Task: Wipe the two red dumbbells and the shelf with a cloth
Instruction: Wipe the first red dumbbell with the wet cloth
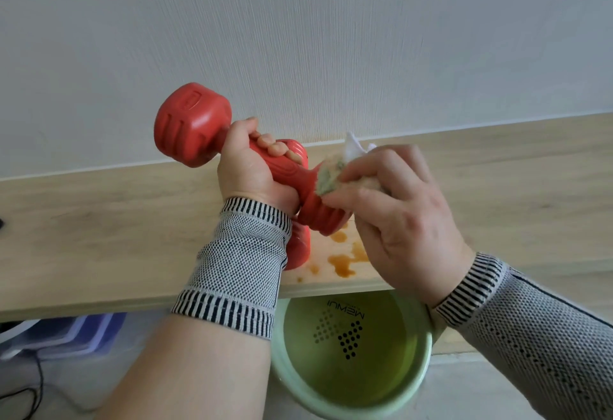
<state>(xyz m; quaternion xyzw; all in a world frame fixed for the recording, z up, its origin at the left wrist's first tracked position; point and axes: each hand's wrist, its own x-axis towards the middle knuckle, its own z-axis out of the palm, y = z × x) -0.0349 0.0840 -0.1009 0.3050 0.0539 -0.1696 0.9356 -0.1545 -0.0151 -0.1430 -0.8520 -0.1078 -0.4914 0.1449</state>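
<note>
Two hands are working here. Left hand (247, 167) fingers (275, 147) are curling tight around the handle of a red dumbbell (199, 127), holding it tilted above the wooden shelf (99, 230). Right hand (398, 217) fingertips (335, 200) are pinching a bunched-up cloth (328, 177) and pressing it against the dumbbell's lower head. Second red dumbbell (298, 247) is lying on the shelf, mostly hiding behind the left wrist, right beside some orange-brown spill stains (341, 262). Green bucket (288, 383) of water is sitting below the shelf edge.
</note>
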